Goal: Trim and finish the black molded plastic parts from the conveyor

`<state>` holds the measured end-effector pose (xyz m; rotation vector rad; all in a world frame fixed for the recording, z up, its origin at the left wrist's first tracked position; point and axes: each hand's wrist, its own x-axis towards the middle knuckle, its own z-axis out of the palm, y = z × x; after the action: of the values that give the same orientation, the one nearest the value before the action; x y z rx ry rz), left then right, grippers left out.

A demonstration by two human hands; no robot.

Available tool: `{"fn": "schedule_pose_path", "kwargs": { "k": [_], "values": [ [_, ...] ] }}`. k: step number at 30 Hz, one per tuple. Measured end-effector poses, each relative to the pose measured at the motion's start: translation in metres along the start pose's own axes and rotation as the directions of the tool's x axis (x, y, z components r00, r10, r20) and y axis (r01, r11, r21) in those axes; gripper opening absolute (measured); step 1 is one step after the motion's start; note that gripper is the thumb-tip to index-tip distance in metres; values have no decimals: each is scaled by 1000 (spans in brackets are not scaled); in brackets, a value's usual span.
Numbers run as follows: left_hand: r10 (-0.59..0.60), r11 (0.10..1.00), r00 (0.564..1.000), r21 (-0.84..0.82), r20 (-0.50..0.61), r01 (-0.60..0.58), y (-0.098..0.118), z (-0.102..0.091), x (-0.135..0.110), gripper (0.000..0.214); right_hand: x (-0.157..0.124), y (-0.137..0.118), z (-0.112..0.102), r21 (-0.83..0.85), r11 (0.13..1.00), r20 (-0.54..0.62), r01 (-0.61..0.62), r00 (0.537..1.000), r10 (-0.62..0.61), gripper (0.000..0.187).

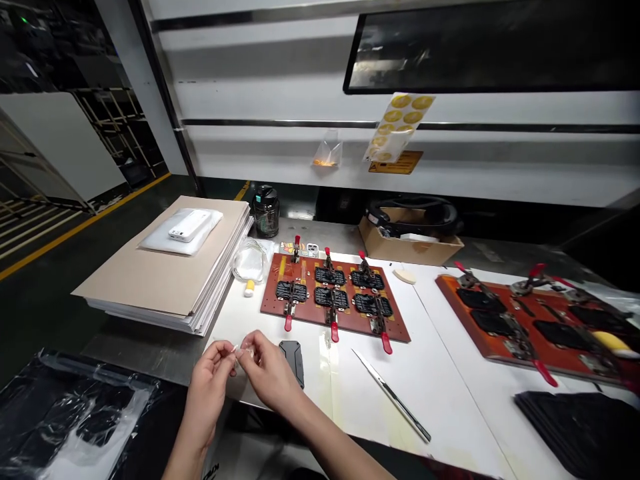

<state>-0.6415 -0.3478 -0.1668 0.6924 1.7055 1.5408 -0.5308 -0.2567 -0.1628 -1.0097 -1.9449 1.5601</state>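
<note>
My left hand (206,385) and my right hand (267,371) meet above the front edge of a white-covered worktable (350,393). Their fingertips pinch a small transparent piece (239,355), too small to make out in detail. Just right of my right hand lies a black rugged phone-case-like part (293,362), with my palm close to it. Further right rests a long steel craft knife (393,397). Ahead of my hands stands a brown fixture board (335,300) with red-handled toggle clamps holding several black parts.
A second clamped fixture board (535,327) lies at right, above a black stack (575,433). At left are a tall board-and-paper stack (165,267) with a bagged white phone (187,225) and a black plastic sheet (75,413). A cardboard box (410,241) and jar (267,212) stand behind.
</note>
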Motion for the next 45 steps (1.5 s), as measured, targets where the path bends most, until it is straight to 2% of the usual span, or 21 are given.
{"fn": "schedule_pose_path", "kwargs": {
  "k": [2, 4, 7, 9, 11, 13, 14, 16, 19, 23, 26, 28, 30, 31, 33, 35, 37, 38, 41, 43, 45],
  "values": [
    [-3, 1000, 999, 24, 36, 2, 1, 0, 0, 25, -4, -2, 2, -102, 995, 13, 1, 1000, 0, 14],
    [8, 998, 999, 61, 44, -11, 2, -4, 1, 29, -7, -1, 2, -97, 995, 33, -19, 999, 22, 16],
    [64, 990, 997, 128, -35, -59, 2, -11, 0, 29, -7, 5, 2, -72, 995, 105, -63, 992, 70, 7],
    [182, 949, 979, 278, -92, -150, 1, -15, -6, 25, -5, 9, 3, -225, 973, 123, -39, 990, 68, 10],
    [290, 852, 957, 454, 4, -260, 0, -16, -14, 18, -2, 10, 3, -434, 900, 106, 26, 994, 22, 19],
    [279, 768, 943, 547, 184, -334, -5, -19, -22, 19, 3, 9, 0, -505, 862, 97, 43, 995, 7, 16],
    [230, 760, 943, 561, 241, -329, -9, -21, -25, 21, 5, 7, -4, -487, 872, 107, 39, 994, 15, 13],
    [131, 752, 955, 601, 265, -270, -19, -28, -28, 24, 5, 4, -18, -412, 908, 203, 69, 979, 18, 16],
    [41, 755, 976, 633, 212, -169, -39, -43, -24, 25, -5, 7, -47, -462, 873, 324, 156, 946, 2, 47],
    [-9, 809, 988, 582, 154, -83, -58, -51, -12, 28, -21, 20, -70, -770, 637, 120, -43, 970, 210, 74],
    [-22, 831, 993, 555, 115, -46, -62, -48, -6, 31, -25, 29, -77, -804, 585, 51, -103, 969, 242, 90],
    [-28, 837, 995, 547, 99, -31, -60, -45, -3, 33, -27, 30, -84, -792, 595, -2, -136, 976, 219, 77],
    [-38, 844, 996, 536, 85, -14, -59, -44, -1, 34, -30, 29, -94, -737, 656, -37, -161, 979, 199, 34],
    [-43, 849, 996, 529, 79, -5, -59, -43, -1, 35, -32, 28, -97, -676, 719, -40, -163, 982, 185, 22],
    [-56, 859, 996, 511, 67, 14, -60, -42, 0, 36, -35, 25, -96, -462, 874, -66, -153, 988, 138, 34],
    [-67, 873, 995, 487, 68, 25, -61, -41, 0, 37, -38, 22, -82, -163, 978, -114, -134, 987, 116, 36],
    [-70, 887, 994, 461, 81, 25, -61, -39, 0, 37, -41, 20, -57, 52, 993, -112, -105, 988, 111, 33],
    [-65, 893, 994, 451, 87, 19, -60, -38, -1, 37, -43, 20, -44, 84, 992, -87, -98, 991, 106, 30],
    [-29, 893, 996, 450, 82, -11, -53, -35, -6, 34, -51, 18, -12, -65, 995, -33, -78, 997, 76, 21],
    [2, 881, 997, 471, 72, -35, -45, -33, -11, 31, -55, 18, -2, -189, 980, 14, -64, 998, 68, 22],
    [42, 861, 994, 501, 105, -89, -37, -31, -18, 27, -55, 18, -1, -203, 977, 83, -68, 993, 87, 25]
  ]
}}
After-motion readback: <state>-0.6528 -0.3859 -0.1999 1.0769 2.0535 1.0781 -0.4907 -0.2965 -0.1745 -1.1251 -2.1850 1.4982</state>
